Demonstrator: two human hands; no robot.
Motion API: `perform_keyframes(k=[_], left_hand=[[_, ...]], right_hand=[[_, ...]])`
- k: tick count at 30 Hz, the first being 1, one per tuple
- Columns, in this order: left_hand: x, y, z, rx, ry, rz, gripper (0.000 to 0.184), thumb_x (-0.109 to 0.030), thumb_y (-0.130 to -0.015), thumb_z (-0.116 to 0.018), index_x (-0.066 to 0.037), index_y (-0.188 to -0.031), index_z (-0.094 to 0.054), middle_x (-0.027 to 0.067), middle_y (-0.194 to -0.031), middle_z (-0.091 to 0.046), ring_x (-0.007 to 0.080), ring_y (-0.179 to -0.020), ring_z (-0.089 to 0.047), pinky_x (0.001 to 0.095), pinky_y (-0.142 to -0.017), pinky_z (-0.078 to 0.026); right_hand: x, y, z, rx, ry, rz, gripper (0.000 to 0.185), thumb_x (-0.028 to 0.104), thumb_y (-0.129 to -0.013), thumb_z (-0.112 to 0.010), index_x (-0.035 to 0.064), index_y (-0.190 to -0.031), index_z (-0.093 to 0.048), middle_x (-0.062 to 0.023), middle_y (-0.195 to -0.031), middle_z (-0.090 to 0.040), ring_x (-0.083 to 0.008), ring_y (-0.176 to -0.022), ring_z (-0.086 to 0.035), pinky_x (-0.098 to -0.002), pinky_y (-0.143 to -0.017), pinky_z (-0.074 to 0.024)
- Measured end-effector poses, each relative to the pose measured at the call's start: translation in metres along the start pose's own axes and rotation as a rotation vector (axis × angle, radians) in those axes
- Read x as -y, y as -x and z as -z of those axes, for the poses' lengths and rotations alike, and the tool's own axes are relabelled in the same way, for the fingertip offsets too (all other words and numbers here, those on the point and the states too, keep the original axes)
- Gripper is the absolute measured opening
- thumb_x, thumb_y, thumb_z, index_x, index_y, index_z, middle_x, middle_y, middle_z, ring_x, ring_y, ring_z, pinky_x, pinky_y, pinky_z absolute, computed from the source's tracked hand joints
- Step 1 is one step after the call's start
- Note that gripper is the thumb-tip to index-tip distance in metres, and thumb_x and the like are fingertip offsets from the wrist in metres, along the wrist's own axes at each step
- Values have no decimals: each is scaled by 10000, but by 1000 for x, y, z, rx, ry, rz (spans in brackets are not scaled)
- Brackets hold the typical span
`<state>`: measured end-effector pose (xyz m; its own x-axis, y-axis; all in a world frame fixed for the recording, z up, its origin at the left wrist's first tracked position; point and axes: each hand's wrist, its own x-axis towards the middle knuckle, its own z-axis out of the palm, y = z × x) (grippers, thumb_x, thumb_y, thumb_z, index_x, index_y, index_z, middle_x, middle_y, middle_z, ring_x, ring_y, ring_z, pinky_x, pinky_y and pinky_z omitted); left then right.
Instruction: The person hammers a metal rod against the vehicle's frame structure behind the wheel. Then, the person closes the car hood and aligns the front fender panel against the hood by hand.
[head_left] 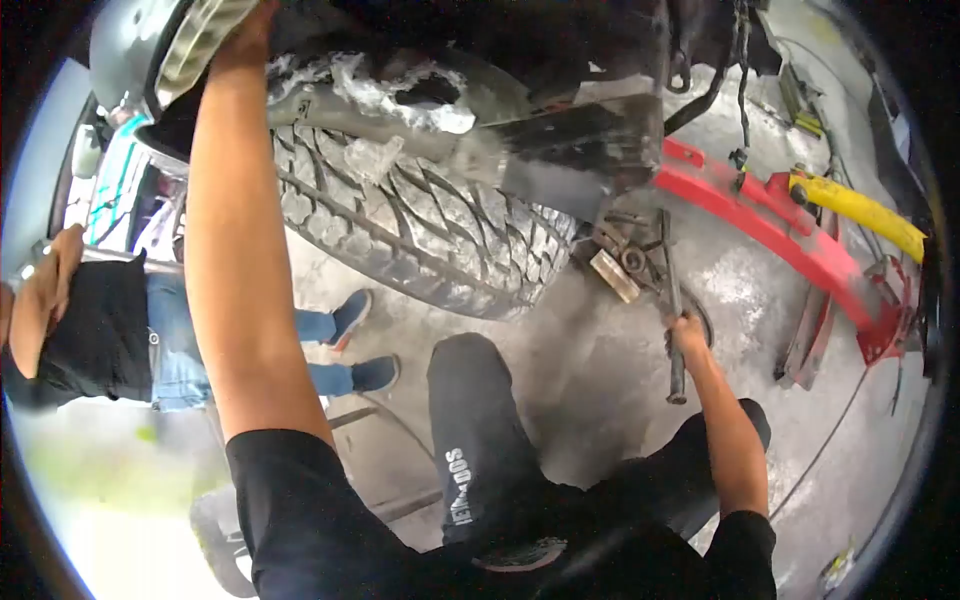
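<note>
My right hand (688, 335) is wrapped around a long grey metal bar (675, 375), held low over the floor beside the tire. Its far end reaches toward some metal parts and a worn block (613, 276). My left arm stretches up to the top left, where my left hand (250, 35) is against a vehicle body part (195, 45) with a ribbed inner edge. Its fingers are hidden, so I cannot see whether they grip. A large dusty off-road tire (420, 220) lies between my arms, under a dark wheel well with a torn whitish lining (400, 95).
A red metal frame piece (770, 225) and a yellow curved bar (865, 213) are at right. A dark plate (580, 150) hangs above the tire. Another person (100, 330) stands at left. A thin cable (825, 455) runs along the concrete floor (570, 385).
</note>
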<state>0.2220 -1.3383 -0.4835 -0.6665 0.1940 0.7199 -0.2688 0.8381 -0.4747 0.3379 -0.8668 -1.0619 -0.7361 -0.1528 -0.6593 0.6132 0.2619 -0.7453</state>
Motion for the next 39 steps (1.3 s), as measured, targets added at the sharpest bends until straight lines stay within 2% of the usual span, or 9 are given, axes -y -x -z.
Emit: perform_keyframes(k=[8, 13, 16, 17, 21, 25, 27, 33, 39], left_hand=[[-45, 72, 28, -86, 621, -56, 588, -304, -993, -595, -78, -1510, -432, 242, -1570, -369, 396, -1446, -373, 500, -1190, -330], [-75, 245, 53, 125, 1093, 6, 589, -243, -961, -650, -132, -1510, -469, 256, -1552, -388, 451, -1425, -398, 593, -1179, -299], [-83, 304, 44, -100, 1155, -21, 326, -148, -868, -722, -42, -1174, -687, 139, -1240, -684, 337, -1199, -637, 533, -1146, -387], [-85, 314, 38, -167, 1245, 21, 284, -131, -861, -721, -40, -1129, -693, 135, -1196, -697, 330, -1155, -656, 525, -1126, -409], [-88, 330, 29, -434, 1560, 164, 133, -50, -835, -707, -25, -964, -686, 117, -984, -729, 296, -944, -715, 487, -1004, -511], [-95, 340, 29, -511, 1846, 281, 112, -44, -827, -715, -30, -922, -658, 116, -951, -714, 298, -905, -703, 480, -957, -531], [-99, 348, 37, -485, 1941, 327, 124, -42, -824, -719, -29, -926, -649, 115, -935, -705, 305, -891, -695, 479, -937, -535], [-121, 368, 34, -393, 2171, 437, 145, -33, -842, -707, -5, -971, -647, 148, -960, -694, 353, -910, -679, 500, -925, -524], [-149, 381, 48, 0, 2546, 693, 281, -87, -949, -621, 32, -1204, -611, 211, -1114, -670, 365, -1045, -664, 445, -963, -511]], right_hand=[[9, 140, -36, -77, -175, 108, 330, 210, -868, -582, -52, -1062, -636, -105, -730, -617, -219, -539, -579, -372, -427, -468], [14, 283, -39, -96, 273, 146, 320, 135, -732, -668, -91, -957, -639, -136, -766, -647, -223, -731, -609, -388, -671, -500], [57, 387, -64, -187, 660, 1, 340, 135, -712, -711, -68, -975, -637, -206, -780, -630, -272, -792, -625, -423, -716, -483], [43, 405, -66, -213, 574, -65, 371, 172, -661, -716, -43, -949, -627, -108, -717, -576, -205, -714, -591, -371, -632, -447], [83, 473, -141, -431, 726, 188, 374, 309, -834, -772, 44, -1043, -609, -170, -709, -669, -394, -603, -650, -455, -527, -509], [58, 469, -145, -676, 916, 175, 326, 161, -666, -724, -17, -922, -629, -102, -741, -591, -170, -712, -587, -352, -640, -458], [58, 455, -158, -769, 760, 177, 537, 335, -703, -774, 4, -1100, -630, -170, -899, -597, -344, -870, -525, -481, -850, -407], [158, 383, -229, -773, 597, 613, 354, 255, -816, -813, 24, -983, -603, 11, -741, -584, -97, -651, -536, -284, -568, -435], [206, 316, -258, -714, 331, 741, 442, 333, -808, -777, -24, -993, -595, -29, -776, -623, -108, -691, -583, -263, -634, -466]])
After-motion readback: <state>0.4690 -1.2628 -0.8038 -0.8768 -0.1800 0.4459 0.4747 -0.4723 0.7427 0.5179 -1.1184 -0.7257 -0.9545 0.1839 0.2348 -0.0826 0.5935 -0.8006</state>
